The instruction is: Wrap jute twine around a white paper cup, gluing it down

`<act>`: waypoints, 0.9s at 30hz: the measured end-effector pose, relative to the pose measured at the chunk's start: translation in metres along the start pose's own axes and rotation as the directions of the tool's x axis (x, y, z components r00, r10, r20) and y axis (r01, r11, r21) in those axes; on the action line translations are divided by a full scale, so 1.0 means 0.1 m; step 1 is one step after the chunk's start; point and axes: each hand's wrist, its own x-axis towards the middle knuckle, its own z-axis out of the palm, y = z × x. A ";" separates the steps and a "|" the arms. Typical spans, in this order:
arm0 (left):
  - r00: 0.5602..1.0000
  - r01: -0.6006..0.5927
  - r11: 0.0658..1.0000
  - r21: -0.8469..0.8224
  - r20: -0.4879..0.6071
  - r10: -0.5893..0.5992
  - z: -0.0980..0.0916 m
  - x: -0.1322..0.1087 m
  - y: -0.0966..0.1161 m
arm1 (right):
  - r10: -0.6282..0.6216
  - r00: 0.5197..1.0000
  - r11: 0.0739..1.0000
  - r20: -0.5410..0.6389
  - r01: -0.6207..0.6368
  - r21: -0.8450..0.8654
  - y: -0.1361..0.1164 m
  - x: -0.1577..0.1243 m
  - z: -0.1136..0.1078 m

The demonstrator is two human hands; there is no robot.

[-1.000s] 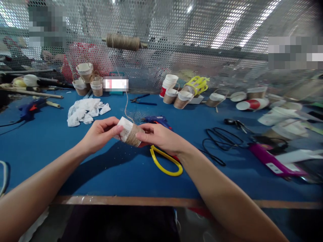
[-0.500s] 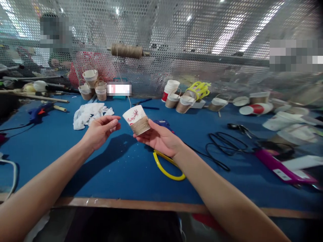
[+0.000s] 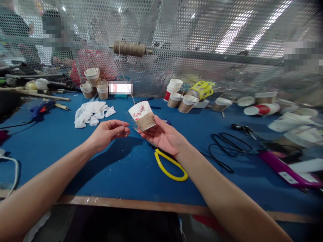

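Note:
My right hand (image 3: 168, 136) is closed around a paper cup (image 3: 140, 110), tilted above the table. Its upper part is white with a red blossom print. Brown twine (image 3: 146, 121) is wound in tight rows around its lower part. A strand of twine (image 3: 126, 80) runs from a spool (image 3: 130, 48) down to behind the cup's rim. My left hand (image 3: 111, 132) hovers just left of the cup, apart from it, with thumb and fingers drawn together. Whatever they pinch, if anything, is too small to make out. Scissors with yellow handles (image 3: 171, 168) lie below my right hand.
Twine-wrapped cups with handles (image 3: 92, 77) stand at the back left, more (image 3: 188, 103) at back right. A crumpled white cloth (image 3: 87, 114), a blue glue gun (image 3: 40, 111), black cable (image 3: 223, 144) and a purple tool (image 3: 282, 164) lie around. A perforated metal screen (image 3: 161, 27) rises behind.
The cup and both hands appear slightly farther right in the picture, as the whole view has shifted a little. My right hand still holds the cup; my left hand remains beside it.

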 end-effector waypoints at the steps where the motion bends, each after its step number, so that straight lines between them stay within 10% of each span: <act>1: 1.000 -0.024 0.996 0.083 -0.002 0.024 -0.01 0.00 0.00 | 0.000 1.000 1.000 -0.001 0.000 -0.001 0.00 0.00 0.00; 6: 0.971 -0.229 0.643 0.731 0.125 0.204 -0.07 0.00 0.00 | -0.005 1.000 0.999 0.008 0.005 0.033 0.01 0.01 0.01; 10: 0.911 -0.377 0.369 0.850 0.269 0.312 -0.11 0.02 -0.03 | -0.041 0.999 0.999 0.018 0.041 0.030 0.03 0.03 0.00; 18: 0.984 -0.164 0.854 0.494 0.140 0.108 0.09 -0.06 -0.07 | -0.189 0.977 0.978 0.096 0.196 -0.071 0.14 -0.06 0.14; 27: 0.991 -0.091 0.973 0.212 0.111 0.069 0.22 -0.13 -0.14 | -0.197 0.980 0.962 0.027 0.198 -0.190 0.28 -0.10 0.18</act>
